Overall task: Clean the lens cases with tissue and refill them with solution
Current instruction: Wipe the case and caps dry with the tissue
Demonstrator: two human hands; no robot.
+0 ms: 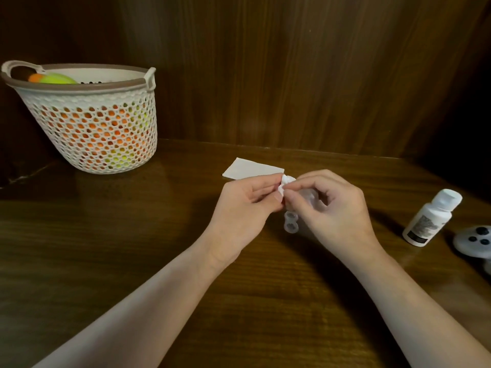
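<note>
Above the middle of the wooden table my left hand (248,201) and my right hand (332,208) meet. Between their fingertips sits a small crumpled wad of white tissue (286,183), pinched by my right thumb and forefinger. My left hand holds something against the tissue, mostly hidden by the fingers. A clear double-cup lens case (291,221) lies on the table just below the fingertips. Behind the hands lies a flat folded white tissue (252,168). A white solution bottle (431,217) with a white cap stands at the right.
A white perforated basket (90,123) with orange and green items stands at the back left. A white controller (475,241) with dark buttons lies at the right edge, beside the bottle. A wooden wall closes the back of the table (132,248).
</note>
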